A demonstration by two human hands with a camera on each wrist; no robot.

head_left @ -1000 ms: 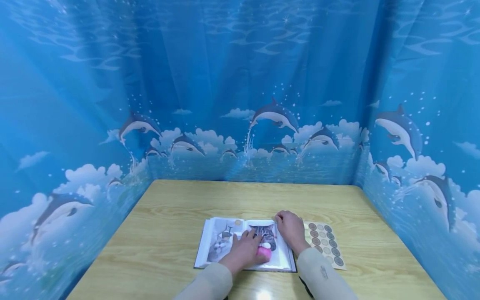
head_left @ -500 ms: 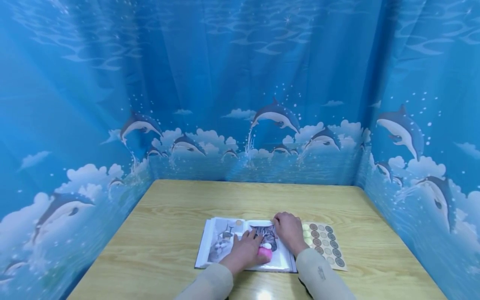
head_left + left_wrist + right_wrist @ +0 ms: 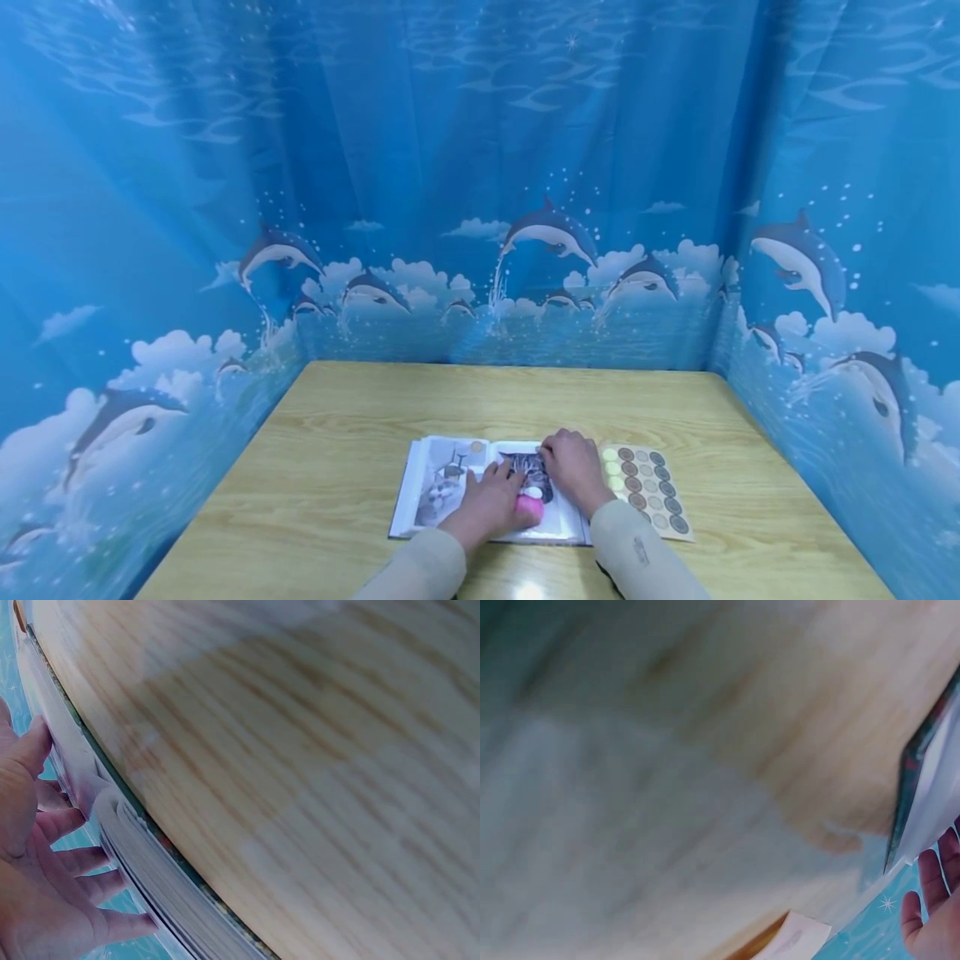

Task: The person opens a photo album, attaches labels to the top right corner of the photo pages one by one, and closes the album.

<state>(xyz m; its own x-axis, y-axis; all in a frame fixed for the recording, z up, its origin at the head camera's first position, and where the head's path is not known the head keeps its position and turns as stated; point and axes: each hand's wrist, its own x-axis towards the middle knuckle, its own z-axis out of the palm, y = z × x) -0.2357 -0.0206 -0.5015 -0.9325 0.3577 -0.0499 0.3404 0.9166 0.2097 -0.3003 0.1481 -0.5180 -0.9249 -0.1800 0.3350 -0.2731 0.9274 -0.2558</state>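
Wood-grain table (image 3: 360, 417) carries an open album (image 3: 561, 523), which lies flat and serves as reference for all positions below. Nearest, two pale sleeves, left (image 3: 423, 562) and right (image 3: 639, 550), reach in from the near side of the album. Between them, also on the near side of the album, a bright reflection (image 3: 528, 591) shows on the wood.

Left hand (image 3: 487, 500) lies across the lower middle of the album, fingers straight and spread over the right page. Just beside it, on that page, is a cat picture (image 3: 543, 492) with a pink patch (image 3: 529, 510), partly covered by the hand. Right hand (image 3: 576, 468) is at the upper right part of the album, fingers bent; whether they pinch anything cannot be told.

On the left page of the album is a greyish picture (image 3: 438, 500); a small tan disc (image 3: 476, 447) sits near the top of that page. Immediately right of the album lies a sheet (image 3: 656, 493) bearing columns of yellowish, brown, beige and dark discs. Farthest, beyond the album and to both sides, hangs a blue curtain (image 3: 420, 167) printed with dolphins and clouds.
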